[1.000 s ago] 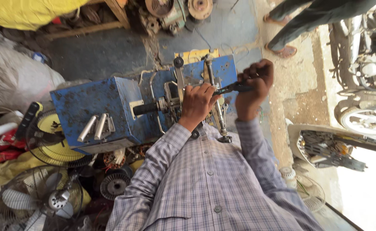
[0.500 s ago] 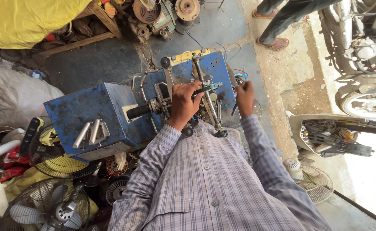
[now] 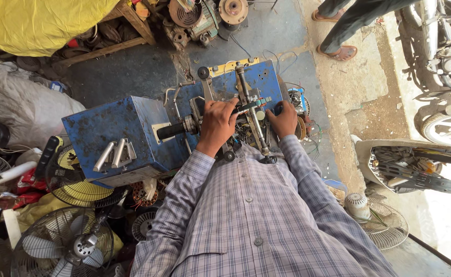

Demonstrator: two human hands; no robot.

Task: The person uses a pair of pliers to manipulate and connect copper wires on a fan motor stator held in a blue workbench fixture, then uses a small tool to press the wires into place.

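Since a second ago the right hand [image 3: 284,119] has dropped from the raised dark tool it held over the machine and now lies low at the right end of the blue coil-winding machine [image 3: 133,133], beside a bundle of copper wire [image 3: 303,128]; the left hand [image 3: 218,123] has kept its place at the middle of the mechanism. The left grip is closed over the metal spindle assembly [image 3: 246,110], just right of the black crank handle [image 3: 170,131]; the right grip is curled on a small part at the machine's edge, though what it pinches cannot be made out. The machine stands on the floor in front of the seated person's lap, with fan guards [image 3: 84,192] to the near left and a table fan [image 3: 76,243] nearer still. To do this well, I judge the left hand should hold the spindle steady while the right feeds or seats the wire with even tension, keeping fingers out of the upright rods [image 3: 248,97] and watching that loose strands at the right do not snag
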